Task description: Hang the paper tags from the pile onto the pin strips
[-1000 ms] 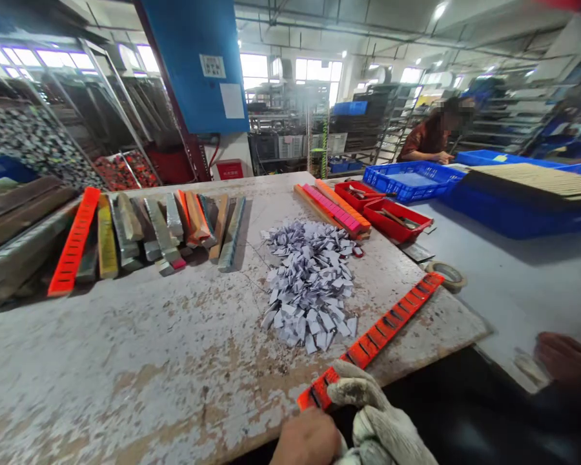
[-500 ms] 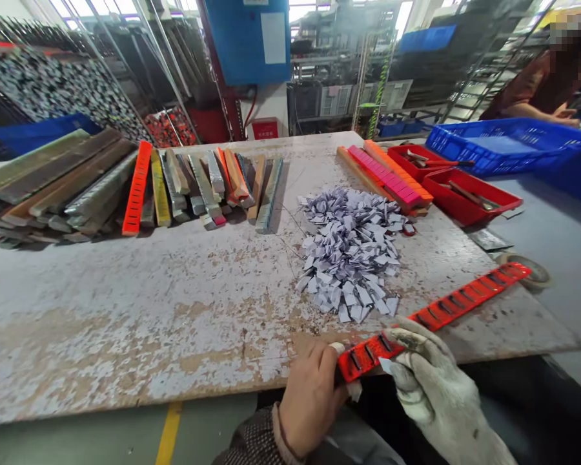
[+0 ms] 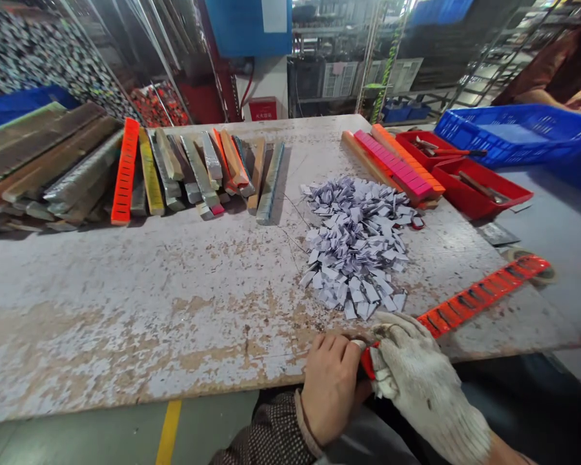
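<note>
An orange-red slotted strip (image 3: 484,294) lies slantwise across the table's front right part, its near end between my hands. My bare left hand (image 3: 332,381) is closed around that near end at the table edge. My right hand (image 3: 416,374), in a whitish knit glove, is closed over the strip just beside it, covering several slots. Only a small red patch shows between the two hands. Behind them is a heap of small white paper pieces (image 3: 356,239). Any small piece in my fingers is hidden.
Slotted bars and wooden strips (image 3: 62,168) are piled at the back left. Pink and orange bars (image 3: 397,165), red bins (image 3: 479,187) and a blue crate (image 3: 513,135) stand at the back right. A tape roll (image 3: 545,271) lies under the strip's far end. Another person's arm shows behind.
My right hand has moved left along the strip, close to my left hand, and now covers slots that were visible. The white piece seen by its fingers is out of sight.
</note>
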A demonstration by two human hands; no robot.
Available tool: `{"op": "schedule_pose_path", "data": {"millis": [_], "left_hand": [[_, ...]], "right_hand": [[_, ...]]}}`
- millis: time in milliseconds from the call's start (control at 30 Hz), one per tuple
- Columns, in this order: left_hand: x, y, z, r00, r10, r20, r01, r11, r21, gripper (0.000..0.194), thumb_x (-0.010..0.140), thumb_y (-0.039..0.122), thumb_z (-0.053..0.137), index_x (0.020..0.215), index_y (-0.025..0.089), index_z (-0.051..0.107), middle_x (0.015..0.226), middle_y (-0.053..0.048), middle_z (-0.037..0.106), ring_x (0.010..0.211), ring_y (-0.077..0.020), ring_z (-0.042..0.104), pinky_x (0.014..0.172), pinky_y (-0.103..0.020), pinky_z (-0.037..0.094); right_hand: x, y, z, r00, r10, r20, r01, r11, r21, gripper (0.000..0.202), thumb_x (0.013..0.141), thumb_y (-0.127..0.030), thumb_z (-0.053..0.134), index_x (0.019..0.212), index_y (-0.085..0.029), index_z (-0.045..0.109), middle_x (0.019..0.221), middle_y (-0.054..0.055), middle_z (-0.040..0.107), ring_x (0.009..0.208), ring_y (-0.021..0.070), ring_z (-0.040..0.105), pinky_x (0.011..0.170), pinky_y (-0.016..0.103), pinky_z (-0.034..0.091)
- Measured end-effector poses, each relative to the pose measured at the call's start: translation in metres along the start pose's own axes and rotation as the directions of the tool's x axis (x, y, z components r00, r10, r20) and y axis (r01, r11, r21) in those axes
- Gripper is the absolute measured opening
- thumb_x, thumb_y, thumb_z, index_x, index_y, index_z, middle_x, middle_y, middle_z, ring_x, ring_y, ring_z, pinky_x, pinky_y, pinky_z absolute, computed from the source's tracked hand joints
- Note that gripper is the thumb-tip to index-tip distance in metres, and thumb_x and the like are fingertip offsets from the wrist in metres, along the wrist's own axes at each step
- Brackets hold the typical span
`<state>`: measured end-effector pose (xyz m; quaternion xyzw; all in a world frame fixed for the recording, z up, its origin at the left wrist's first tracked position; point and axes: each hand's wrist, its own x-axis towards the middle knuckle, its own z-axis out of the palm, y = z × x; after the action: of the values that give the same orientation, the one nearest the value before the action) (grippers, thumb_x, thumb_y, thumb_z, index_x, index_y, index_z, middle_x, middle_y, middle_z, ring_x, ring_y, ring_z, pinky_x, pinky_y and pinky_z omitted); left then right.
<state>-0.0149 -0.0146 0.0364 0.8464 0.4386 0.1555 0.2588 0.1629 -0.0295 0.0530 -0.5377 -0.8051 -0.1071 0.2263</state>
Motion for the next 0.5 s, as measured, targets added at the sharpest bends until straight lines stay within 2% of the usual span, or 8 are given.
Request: {"op": "schedule_pose_path", "data": {"millis": [67, 167, 233, 333, 433, 500], "left_hand": [[0.000, 0.001, 0.000, 1.000, 0.003, 0.006, -0.003, 1.000, -0.002, 0.041, 0.083, 0.027, 0.081, 0.117, 0.018, 0.059, 0.109, -0.007, 0.068, 0.100, -0.0280, 0.061, 0.090, -0.046, 0.049], [0.000, -0.001, -0.003, 1.000, 0.005, 0.018, -0.006, 1.000, 0.025, 0.040, 0.082, 0.031, 0.082, 0.113, 0.018, 0.060, 0.109, -0.007, 0.069, 0.100, -0.0285, 0.061, 0.090, -0.046, 0.048], [0.002, -0.006, -0.012, 0.997, 0.036, 0.063, -0.038, 0.999, 0.033, 0.043, 0.079, 0.038, 0.085, 0.109, 0.018, 0.061, 0.108, -0.007, 0.070, 0.099, -0.0290, 0.063, 0.090, -0.046, 0.049], [0.014, -0.010, -0.037, 0.984, 0.076, 0.160, -0.081, 0.996, 0.024, 0.039, 0.083, 0.046, 0.081, 0.104, 0.019, 0.063, 0.100, -0.005, 0.071, 0.095, -0.0265, 0.066, 0.086, -0.041, 0.051], [0.039, -0.003, -0.055, 0.993, -0.010, 0.120, -0.009, 0.988, 0.154, 0.017, 0.095, 0.030, 0.069, 0.104, 0.019, 0.062, 0.100, -0.006, 0.071, 0.095, -0.0245, 0.067, 0.084, -0.036, 0.051], [0.059, 0.007, -0.054, 0.996, -0.060, 0.065, 0.043, 0.969, 0.245, 0.014, 0.096, 0.024, 0.064, 0.108, 0.018, 0.059, 0.103, -0.009, 0.070, 0.097, -0.0256, 0.068, 0.084, -0.036, 0.052]], "right_hand": [[-0.002, 0.002, 0.005, 1.000, 0.011, 0.012, -0.011, 1.000, 0.028, 0.019, 0.094, -0.016, 0.052, 0.086, -0.018, 0.069, 0.102, 0.015, 0.071, 0.111, 0.0331, 0.065, 0.103, 0.058, 0.052], [-0.005, 0.006, 0.009, 0.999, -0.012, -0.037, 0.014, 0.999, 0.051, 0.013, 0.094, -0.017, 0.056, 0.093, -0.017, 0.069, 0.108, 0.015, 0.071, 0.116, 0.0334, 0.064, 0.105, 0.058, 0.052], [-0.006, 0.011, 0.006, 0.997, -0.050, -0.055, 0.055, 0.994, 0.090, 0.009, 0.094, -0.022, 0.060, 0.096, -0.018, 0.067, 0.113, 0.014, 0.070, 0.120, 0.0332, 0.063, 0.105, 0.058, 0.052], [-0.008, 0.023, -0.005, 0.997, -0.048, -0.056, 0.058, 0.979, 0.194, 0.010, 0.095, -0.029, 0.061, 0.088, -0.022, 0.060, 0.111, 0.013, 0.070, 0.117, 0.0302, 0.065, 0.099, 0.051, 0.057], [-0.014, 0.038, -0.016, 0.993, 0.051, -0.103, -0.026, 0.972, 0.232, 0.011, 0.097, -0.025, 0.058, 0.086, -0.023, 0.056, 0.110, 0.012, 0.070, 0.112, 0.0275, 0.067, 0.090, 0.044, 0.061], [-0.017, 0.046, -0.020, 0.982, 0.105, -0.158, -0.068, 0.973, 0.219, 0.007, 0.098, -0.023, 0.058, 0.091, -0.023, 0.058, 0.110, 0.012, 0.071, 0.109, 0.0262, 0.069, 0.087, 0.042, 0.062]]}}
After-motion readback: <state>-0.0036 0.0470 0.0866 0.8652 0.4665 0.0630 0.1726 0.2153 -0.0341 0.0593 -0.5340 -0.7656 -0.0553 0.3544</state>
